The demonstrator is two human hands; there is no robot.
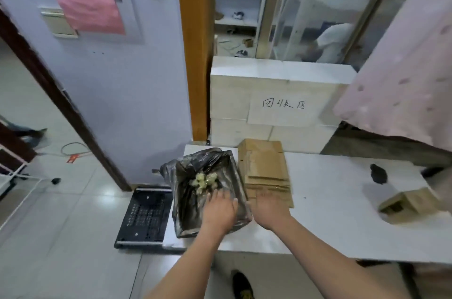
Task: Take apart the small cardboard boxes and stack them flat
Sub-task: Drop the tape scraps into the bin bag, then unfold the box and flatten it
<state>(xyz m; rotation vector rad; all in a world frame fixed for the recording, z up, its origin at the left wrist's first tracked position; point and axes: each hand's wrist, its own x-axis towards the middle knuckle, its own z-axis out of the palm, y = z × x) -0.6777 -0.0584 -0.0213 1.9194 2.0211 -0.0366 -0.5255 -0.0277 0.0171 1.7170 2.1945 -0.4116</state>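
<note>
A stack of flattened brown cardboard boxes (265,171) lies on the white table (342,220), beside a bin lined with a black bag (193,176). My left hand (220,210) hovers over the bag's near end, fingers spread, holding nothing. My right hand (269,213) rests palm down on the near edge of the flat stack, fingers apart. One small cardboard box (403,203), still in box shape and blurred, lies tilted at the table's right.
Pale crumpled scraps (204,182) lie inside the bag. White blocks with a handwritten paper sign (283,105) stand behind the stack. A dark object (378,173) sits on the table at the right. A black crate (144,218) is on the floor to the left.
</note>
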